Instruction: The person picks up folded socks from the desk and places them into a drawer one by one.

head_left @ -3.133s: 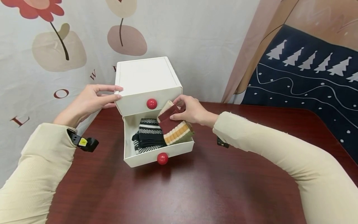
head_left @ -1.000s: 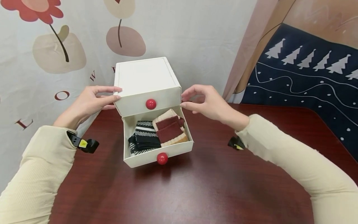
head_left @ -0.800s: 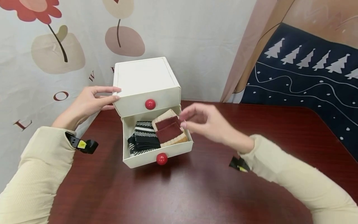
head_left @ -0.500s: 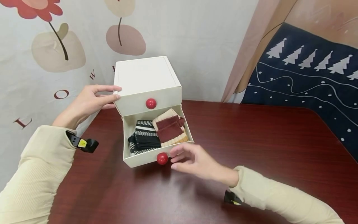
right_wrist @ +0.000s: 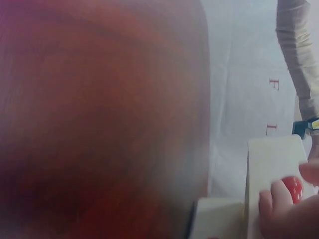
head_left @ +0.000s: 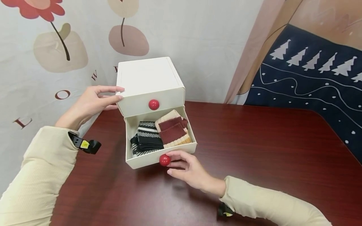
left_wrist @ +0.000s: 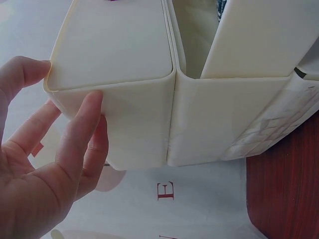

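A white drawer box (head_left: pixel 150 75) stands with its upper drawer closed and its lower drawer (head_left: pixel 147 161) pulled out. Inside lie folded black-and-white socks (head_left: pixel 147 136) beside folded maroon, beige and mustard socks (head_left: pixel 173 130). My left hand (head_left: pixel 93 100) rests nearly straight fingers and thumb on the box's upper front left corner; the left wrist view shows fingertips (left_wrist: pixel 92 102) touching it. My right hand (head_left: pixel 190 169) is at the lower drawer's red knob (head_left: pixel 165 160). Its forefinger reaches the knob's right side, and the thumb is apart below. The right wrist view partly crops this hand (right_wrist: pixel 289 214).
A dark red wooden table (head_left: pixel 254 150) carries the box. The upper drawer has its own red knob (head_left: pixel 154 104). Behind hangs a pale cloth with flower prints (head_left: pixel 203 47), and a navy tree-patterned cloth (head_left: pixel 308 81) is at the right.
My right hand has let go of the maroon socks, now lying in the lower drawer. It has moved down and left to the lower knob. My left hand stays at the corner.
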The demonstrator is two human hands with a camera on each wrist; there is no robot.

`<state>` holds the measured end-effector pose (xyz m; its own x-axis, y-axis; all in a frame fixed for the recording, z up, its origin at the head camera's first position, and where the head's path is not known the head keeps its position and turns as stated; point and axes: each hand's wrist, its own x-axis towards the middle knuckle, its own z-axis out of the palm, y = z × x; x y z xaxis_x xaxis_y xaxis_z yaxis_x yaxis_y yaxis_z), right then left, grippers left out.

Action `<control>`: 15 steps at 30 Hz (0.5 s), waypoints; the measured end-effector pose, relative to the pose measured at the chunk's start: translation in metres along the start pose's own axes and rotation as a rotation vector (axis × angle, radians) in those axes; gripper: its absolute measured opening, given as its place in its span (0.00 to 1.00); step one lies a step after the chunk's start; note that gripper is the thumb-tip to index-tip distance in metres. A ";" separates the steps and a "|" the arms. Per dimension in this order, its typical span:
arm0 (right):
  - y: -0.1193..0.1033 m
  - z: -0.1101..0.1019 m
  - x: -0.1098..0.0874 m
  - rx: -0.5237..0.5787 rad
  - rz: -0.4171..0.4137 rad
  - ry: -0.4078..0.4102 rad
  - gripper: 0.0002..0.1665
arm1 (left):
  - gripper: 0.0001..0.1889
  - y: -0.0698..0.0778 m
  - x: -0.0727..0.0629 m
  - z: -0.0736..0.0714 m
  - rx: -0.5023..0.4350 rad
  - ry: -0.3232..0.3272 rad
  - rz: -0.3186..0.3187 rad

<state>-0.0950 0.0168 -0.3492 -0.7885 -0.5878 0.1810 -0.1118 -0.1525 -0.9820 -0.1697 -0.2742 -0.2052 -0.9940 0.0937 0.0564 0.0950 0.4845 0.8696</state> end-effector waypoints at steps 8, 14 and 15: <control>0.005 0.008 0.004 0.093 0.010 0.124 0.23 | 0.20 -0.002 0.001 0.000 -0.016 0.013 -0.003; 0.000 0.011 0.010 0.109 0.076 0.193 0.20 | 0.22 0.000 0.001 0.000 0.003 0.008 -0.008; -0.001 0.011 0.011 0.107 0.086 0.202 0.20 | 0.22 0.000 0.001 0.000 0.006 0.008 -0.009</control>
<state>-0.0969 0.0022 -0.3457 -0.8983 -0.4335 0.0721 0.0172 -0.1985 -0.9799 -0.1707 -0.2738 -0.2055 -0.9952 0.0828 0.0527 0.0867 0.4906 0.8671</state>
